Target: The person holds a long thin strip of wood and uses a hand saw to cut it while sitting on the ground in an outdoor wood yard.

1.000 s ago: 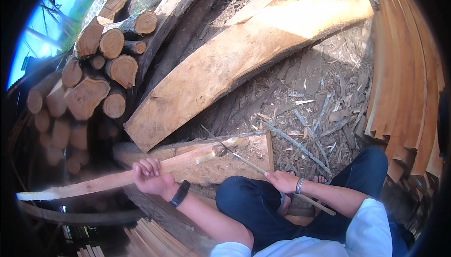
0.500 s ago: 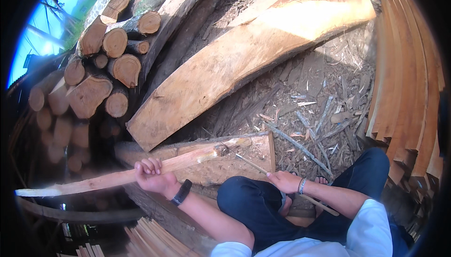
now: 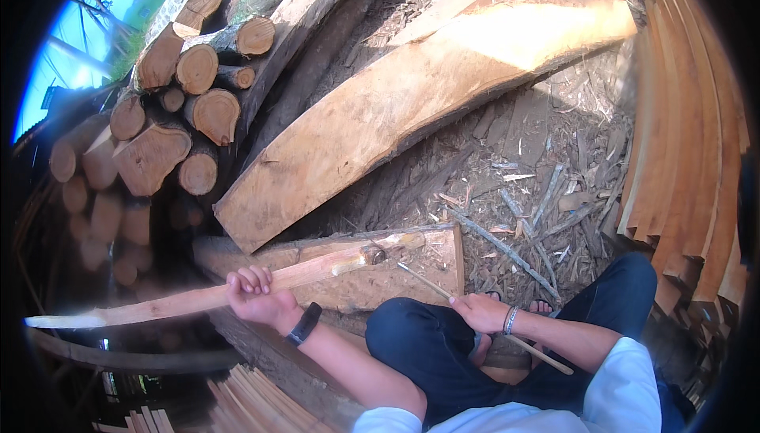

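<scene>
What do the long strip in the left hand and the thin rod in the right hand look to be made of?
Long strip: raw wood, pale and unfinished, with reddish bark along its far end and a dark knot. Thin rod: slim, straight, pale tan towards the lower end, probably wood or bamboo; its tip looks darker, material unclear.

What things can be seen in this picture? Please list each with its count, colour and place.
wooden strip: one, pale, across the lower left, held by the left hand
thin tool: one, long, in the right hand
chopping block: one, brown, centre
big slab: one, tan, upper middle
logs: many, stacked at left
thin boards: many, orange-brown, leaning at right
wood chips: many, on the ground
left hand: gripping the strip
right hand: closed on the tool
</scene>
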`<state>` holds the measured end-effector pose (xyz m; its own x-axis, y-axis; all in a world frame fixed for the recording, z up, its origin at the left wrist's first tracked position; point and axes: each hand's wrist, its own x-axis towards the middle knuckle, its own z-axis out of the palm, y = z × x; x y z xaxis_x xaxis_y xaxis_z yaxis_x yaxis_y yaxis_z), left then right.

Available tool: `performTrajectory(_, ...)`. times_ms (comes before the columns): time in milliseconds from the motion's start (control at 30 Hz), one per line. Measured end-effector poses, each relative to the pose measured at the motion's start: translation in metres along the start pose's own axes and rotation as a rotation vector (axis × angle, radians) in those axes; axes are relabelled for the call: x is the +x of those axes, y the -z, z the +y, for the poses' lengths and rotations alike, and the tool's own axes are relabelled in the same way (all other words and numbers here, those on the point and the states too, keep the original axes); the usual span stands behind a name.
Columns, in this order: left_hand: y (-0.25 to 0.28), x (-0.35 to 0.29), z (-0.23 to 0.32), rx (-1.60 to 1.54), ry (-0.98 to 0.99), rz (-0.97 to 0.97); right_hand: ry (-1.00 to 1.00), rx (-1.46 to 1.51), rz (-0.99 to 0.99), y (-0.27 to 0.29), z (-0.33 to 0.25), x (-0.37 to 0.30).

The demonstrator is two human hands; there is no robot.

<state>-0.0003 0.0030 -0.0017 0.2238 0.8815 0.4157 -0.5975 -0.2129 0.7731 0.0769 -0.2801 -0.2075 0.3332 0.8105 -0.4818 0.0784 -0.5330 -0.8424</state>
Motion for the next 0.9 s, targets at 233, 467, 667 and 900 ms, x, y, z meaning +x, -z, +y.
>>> performTrajectory(233,0.000,0.000,0.000,-0.014,0.001,-0.052,0.008,0.029,0.040,-0.011,0.016,0.014)
performTrajectory(467,-0.010,-0.003,-0.003,-0.012,-0.002,-0.111,0.005,0.022,0.026,0.001,0.017,0.011)
performTrajectory(667,0.008,-0.002,-0.005,-0.049,0.039,-0.049,0.076,-0.005,0.020,-0.003,0.016,0.018)
performTrajectory(900,-0.008,0.009,0.008,-0.092,-0.031,-0.057,0.043,0.111,-0.178,-0.006,0.053,0.050)
